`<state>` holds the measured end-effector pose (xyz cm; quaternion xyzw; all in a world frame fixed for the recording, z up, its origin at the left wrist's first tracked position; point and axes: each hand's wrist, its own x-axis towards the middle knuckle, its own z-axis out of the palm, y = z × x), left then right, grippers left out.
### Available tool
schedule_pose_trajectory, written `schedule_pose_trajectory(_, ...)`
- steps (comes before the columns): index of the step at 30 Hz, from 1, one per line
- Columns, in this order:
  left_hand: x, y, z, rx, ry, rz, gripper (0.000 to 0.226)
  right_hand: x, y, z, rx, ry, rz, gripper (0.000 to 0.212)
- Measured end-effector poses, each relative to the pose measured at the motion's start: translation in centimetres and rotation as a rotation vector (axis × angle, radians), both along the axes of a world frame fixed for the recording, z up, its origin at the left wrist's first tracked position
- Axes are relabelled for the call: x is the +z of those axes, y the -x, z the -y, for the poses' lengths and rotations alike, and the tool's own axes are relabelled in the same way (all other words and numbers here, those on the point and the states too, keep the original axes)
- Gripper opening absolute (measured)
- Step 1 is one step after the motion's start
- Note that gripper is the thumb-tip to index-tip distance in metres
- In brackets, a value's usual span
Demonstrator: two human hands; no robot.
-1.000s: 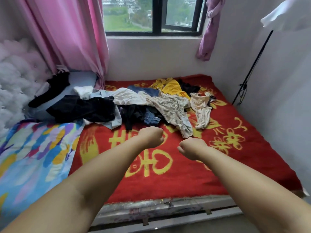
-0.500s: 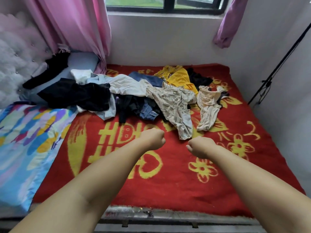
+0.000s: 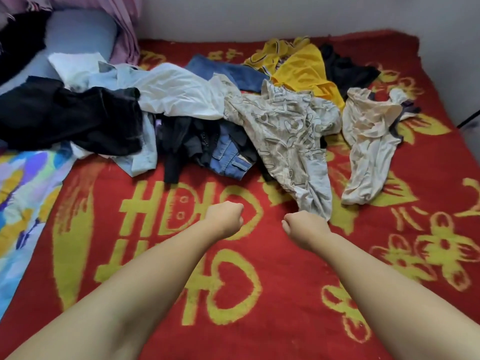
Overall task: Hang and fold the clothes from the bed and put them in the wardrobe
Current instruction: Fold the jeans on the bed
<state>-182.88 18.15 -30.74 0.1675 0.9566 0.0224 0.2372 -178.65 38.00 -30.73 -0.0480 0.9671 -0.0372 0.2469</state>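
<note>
One head-worn, wide-angle view looks forward and steeply down from above the near edge of the bed [image 3: 285,294]. Both forearms reach in from the bottom corners, so the left hand [image 3: 224,219] and right hand [image 3: 305,228] sit mid-frame, close to the lens. Beyond the hands lie the clothes [image 3: 283,131]; past those, the wall [image 3: 259,14] closes the top edge.

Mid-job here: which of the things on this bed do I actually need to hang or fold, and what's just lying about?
For the job:
- yellow top
- patterned beige shirt
- cream garment
- white shirt
- black garment
- jeans

Just lying about:
- red blanket
- colourful quilt
- blue pillow
- pink curtain

Both hands, left and right, are fists holding nothing.
</note>
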Motion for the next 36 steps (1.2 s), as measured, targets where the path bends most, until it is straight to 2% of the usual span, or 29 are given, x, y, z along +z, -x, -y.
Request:
schedule_pose_trajectory(3,-3.4,4.1,-0.1,0.056,-0.007,-0.061,0.027,-3.6,3.8,0.5,-0.003,0.048,-0.025,0.037)
schedule_pose_trajectory(6,-6.6,7.8,-1.0,0.116,-0.011,-0.153,0.036,-6.5,7.8,1.3,0.005,0.062,-0.077,0.026)
schedule_pose_trajectory(9,-10.2,12.1,-2.1,0.103,0.08,-0.283,0.064,-9.3,11.7,2.0,0.026,0.117,-0.162,0.022)
schedule_pose_trajectory(11,-12.3,14.9,-2.6,0.124,0.122,-0.279,0.081,-10.9,13.8,2.4,0.043,0.18,-0.221,0.031)
schedule_pose_trajectory(13,-14.2,16.5,-2.8,0.184,0.122,-0.231,0.087,-12.4,15.0,2.6,0.062,0.24,-0.263,0.05)
schedule_pose_trajectory(14,-14.9,16.9,-2.8,0.213,0.102,-0.216,0.08,-13.1,15.3,2.7,0.067,0.262,-0.28,0.058)
schedule_pose_trajectory(17,-15.8,16.7,-2.2,0.248,-0.004,-0.281,0.037,-14.6,15.2,3.4,0.065,0.305,-0.269,0.07)
schedule_pose_trajectory(18,-15.5,16.5,-1.9,0.259,-0.045,-0.311,0.032,-14.8,15.0,3.8,0.075,0.309,-0.269,0.072)
schedule_pose_trajectory(21,-12.7,15.5,-1.0,0.275,-0.163,-0.375,0.02,-13.8,14.4,4.9,0.092,0.307,-0.312,0.077)
schedule_pose_trajectory(24,-8.6,13.5,0.5,0.236,-0.21,-0.399,0.007,-11.4,14.6,5.4,0.071,0.307,-0.455,0.075)
schedule_pose_trajectory(28,-2.3,8.2,4.3,0.184,-0.263,-0.345,0.014,-7.3,15.4,5.7,0.059,0.278,-0.576,0.043)
schedule_pose_trajectory(30,1.1,5.1,6.0,0.129,-0.274,-0.305,0.016,-4.8,15.3,5.6,0.061,0.232,-0.493,0.03)
schedule_pose_trajectory(31,3.0,3.7,6.6,0.089,-0.254,-0.282,0.021,-3.6,14.9,5.6,0.075,0.218,-0.384,0.031)
schedule_pose_trajectory(33,7.0,1.7,6.8,0.009,-0.229,-0.23,0.017,-1.3,13.4,5.8,0.091,0.213,-0.114,0.045)
schedule_pose_trajectory(34,9.4,0.9,6.6,-0.011,-0.243,-0.209,0.016,-0.1,12.5,6.0,0.072,0.255,-0.043,0.049)
schedule_pose_trajectory(36,14.6,-0.3,6.6,0.002,-0.305,-0.187,0.02,2.9,10.6,5.9,-0.041,0.412,-0.061,0.051)
